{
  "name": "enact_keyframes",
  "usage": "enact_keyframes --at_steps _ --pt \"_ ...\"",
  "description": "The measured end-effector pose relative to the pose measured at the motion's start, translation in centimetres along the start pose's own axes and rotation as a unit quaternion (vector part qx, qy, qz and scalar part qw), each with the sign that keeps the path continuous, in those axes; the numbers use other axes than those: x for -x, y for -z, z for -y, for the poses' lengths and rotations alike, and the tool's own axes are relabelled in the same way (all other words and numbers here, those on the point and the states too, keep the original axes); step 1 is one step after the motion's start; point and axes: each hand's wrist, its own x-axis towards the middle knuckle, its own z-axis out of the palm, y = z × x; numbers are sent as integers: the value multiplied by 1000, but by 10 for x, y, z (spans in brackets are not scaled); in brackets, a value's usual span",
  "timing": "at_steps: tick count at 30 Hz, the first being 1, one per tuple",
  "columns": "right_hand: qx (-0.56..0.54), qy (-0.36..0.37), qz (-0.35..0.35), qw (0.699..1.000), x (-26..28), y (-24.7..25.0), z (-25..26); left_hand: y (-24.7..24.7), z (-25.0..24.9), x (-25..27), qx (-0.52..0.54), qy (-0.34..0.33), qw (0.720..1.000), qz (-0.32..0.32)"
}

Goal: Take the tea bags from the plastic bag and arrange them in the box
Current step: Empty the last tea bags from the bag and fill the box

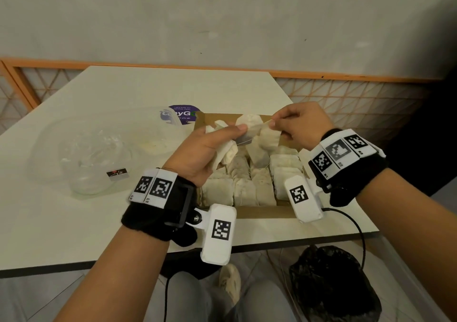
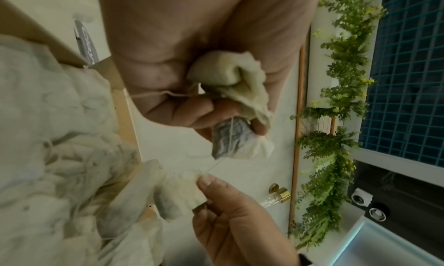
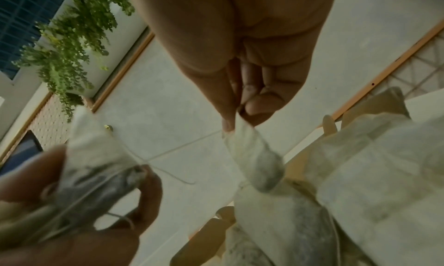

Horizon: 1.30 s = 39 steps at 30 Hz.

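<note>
While both hands work above a cardboard box (image 1: pixel 265 211) near the table's (image 1: pixel 74 235) front edge, the head view shows the left hand (image 1: pixel 205 148) curled around a bunch of tea bags (image 1: pixel 226 152) and the right hand (image 1: pixel 300 124) pinching another tea bag (image 1: pixel 268 138) by its top, over the box's far half. Rows of tea bags fill the box. A crumpled clear plastic bag (image 1: pixel 84 156) lies well apart to the left, with bare tabletop between it and the box and more toward the far edge. A black bag (image 1: pixel 331 284) sits on the floor below the table's front edge.

From the left wrist, the left hand (image 2: pixel 192 61) grips its bunch of tea bags (image 2: pixel 235 84) tightly, one dangling below the fingers, and a thin string (image 2: pixel 217 162) runs to the tea bag (image 2: pixel 182 192) held by the right hand (image 2: pixel 240 222).

From the right wrist, thumb and fingertips of the right hand (image 3: pixel 245 70) are closed narrowly on the tea bag's (image 3: pixel 254 156) top edge, which hangs just above the packed box; the left hand (image 3: pixel 72 222) is blurred at lower left.
</note>
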Motion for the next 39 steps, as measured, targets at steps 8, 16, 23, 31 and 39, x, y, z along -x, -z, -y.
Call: enact_keyframes --at_steps 8,16,23,31,39 --pt "14 -39 32 999 -6 -1 -7 7 -8 -1 90 33 993 62" --pt "-131 -15 143 981 6 -6 20 -5 9 -26 -101 -1 992 -75" --pt "-172 5 180 968 9 -5 35 -4 5 -29 -103 -67 983 -139" --pt "49 -11 99 994 -5 -4 24 12 6 -21 -93 17 982 -164" --pt "236 -39 97 966 -16 -22 -3 16 4 -9 -38 27 988 -149"
